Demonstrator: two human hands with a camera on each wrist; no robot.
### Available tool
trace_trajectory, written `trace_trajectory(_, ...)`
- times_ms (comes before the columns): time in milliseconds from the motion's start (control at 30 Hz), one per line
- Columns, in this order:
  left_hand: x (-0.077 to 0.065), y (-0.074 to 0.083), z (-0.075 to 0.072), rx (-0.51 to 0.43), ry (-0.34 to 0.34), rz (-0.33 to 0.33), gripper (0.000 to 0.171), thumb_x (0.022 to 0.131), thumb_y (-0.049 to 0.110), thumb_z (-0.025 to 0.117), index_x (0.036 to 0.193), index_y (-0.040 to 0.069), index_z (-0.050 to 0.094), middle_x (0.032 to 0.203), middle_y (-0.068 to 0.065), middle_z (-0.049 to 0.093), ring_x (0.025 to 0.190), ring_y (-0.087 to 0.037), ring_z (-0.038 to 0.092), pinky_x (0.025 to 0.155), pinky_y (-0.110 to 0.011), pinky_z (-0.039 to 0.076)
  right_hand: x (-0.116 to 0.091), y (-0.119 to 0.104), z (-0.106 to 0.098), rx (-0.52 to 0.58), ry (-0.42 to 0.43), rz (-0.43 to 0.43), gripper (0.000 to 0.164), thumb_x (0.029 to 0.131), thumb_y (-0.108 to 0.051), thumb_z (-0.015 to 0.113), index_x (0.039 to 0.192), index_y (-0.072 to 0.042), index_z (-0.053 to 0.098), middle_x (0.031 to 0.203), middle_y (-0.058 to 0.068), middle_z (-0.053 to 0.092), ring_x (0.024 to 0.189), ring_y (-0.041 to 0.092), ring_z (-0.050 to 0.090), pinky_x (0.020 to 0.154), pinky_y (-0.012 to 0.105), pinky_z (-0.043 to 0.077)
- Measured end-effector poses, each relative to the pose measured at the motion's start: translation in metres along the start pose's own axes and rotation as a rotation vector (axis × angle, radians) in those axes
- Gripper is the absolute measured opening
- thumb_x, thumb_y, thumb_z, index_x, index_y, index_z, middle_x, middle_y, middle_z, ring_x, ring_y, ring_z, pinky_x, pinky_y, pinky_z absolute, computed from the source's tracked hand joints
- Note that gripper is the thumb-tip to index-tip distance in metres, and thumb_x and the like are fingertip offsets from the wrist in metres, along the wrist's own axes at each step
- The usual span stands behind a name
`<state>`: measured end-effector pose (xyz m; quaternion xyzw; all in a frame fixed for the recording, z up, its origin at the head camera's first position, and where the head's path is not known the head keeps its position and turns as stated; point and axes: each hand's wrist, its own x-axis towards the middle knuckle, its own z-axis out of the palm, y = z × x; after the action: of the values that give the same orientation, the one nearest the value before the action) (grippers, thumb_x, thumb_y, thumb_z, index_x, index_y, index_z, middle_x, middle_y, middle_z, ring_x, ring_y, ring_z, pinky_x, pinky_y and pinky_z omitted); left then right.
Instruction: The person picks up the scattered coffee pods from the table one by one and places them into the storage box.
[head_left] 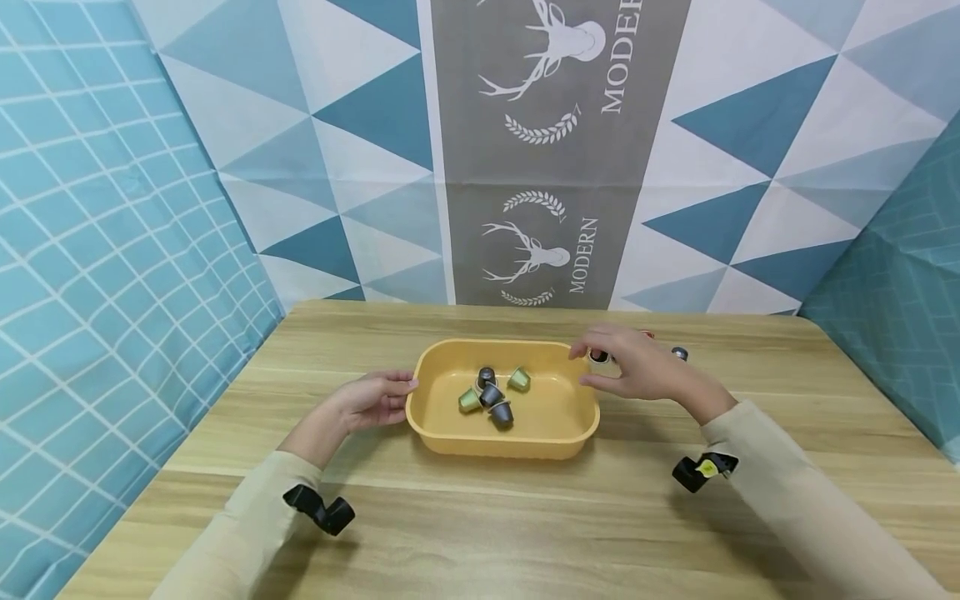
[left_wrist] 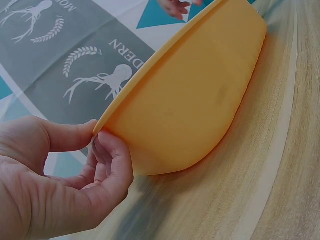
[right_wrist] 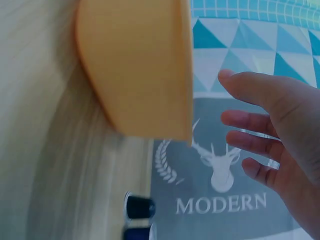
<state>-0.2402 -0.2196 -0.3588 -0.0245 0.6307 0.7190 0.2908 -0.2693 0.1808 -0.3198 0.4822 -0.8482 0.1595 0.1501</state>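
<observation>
A yellow plastic bin (head_left: 442, 442) stands on the wooden table, with several coffee capsules lying on its floor. Two of them are green, one green capsule (head_left: 519, 380) near the middle; the dark ones, such as this dark capsule (head_left: 501, 415), lie clustered beside them. My left hand (head_left: 373, 400) pinches the bin's left rim between thumb and fingers, as the left wrist view shows. Above the bin's right end is my right hand (head_left: 630, 362), its thumb and fingers apart with nothing between them. In the right wrist view it is raised clear of the rim (right_wrist: 190, 100).
Beyond the right hand, a dark capsule (head_left: 679, 353) and a partly hidden red capsule (head_left: 647, 334) lie on the table. Another black capsule (head_left: 599, 357) shows just past the bin's right end. A patterned cloth (head_left: 375, 208) hangs behind the table's back edge.
</observation>
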Motion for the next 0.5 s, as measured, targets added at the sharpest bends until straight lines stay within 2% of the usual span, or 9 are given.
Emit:
trace_trajectory(233,0.0,0.002,0.0,-0.015,-0.01,-0.004,0.011,0.1,0.008,0.047,0.11,0.006,0.046,0.083,0.003,0.063,0.078,-0.006,0.062,0.071,-0.02,0.054,-0.023,0.007,-0.005,-0.028,0.001,0.065,0.03,0.078,-0.02,0.08,0.103,-0.013,0.067,0.098,-0.005,0.066,0.083,0.005,0.055,0.071,0.026,0.051)
trace_trajectory(500,0.0,0.001,0.001,0.001,-0.009,-0.001,0.017,0.101,0.009,0.044,0.117,0.004,0.044,0.083,0.003,0.064,0.078,-0.005,0.062,0.071,-0.019,0.054,-0.047,0.019,-0.01,-0.075,0.024,0.095,0.03,0.076,-0.016,0.081,0.101,-0.016,0.065,0.095,-0.004,0.066,0.084,0.006,0.056,0.073,0.03,0.052)
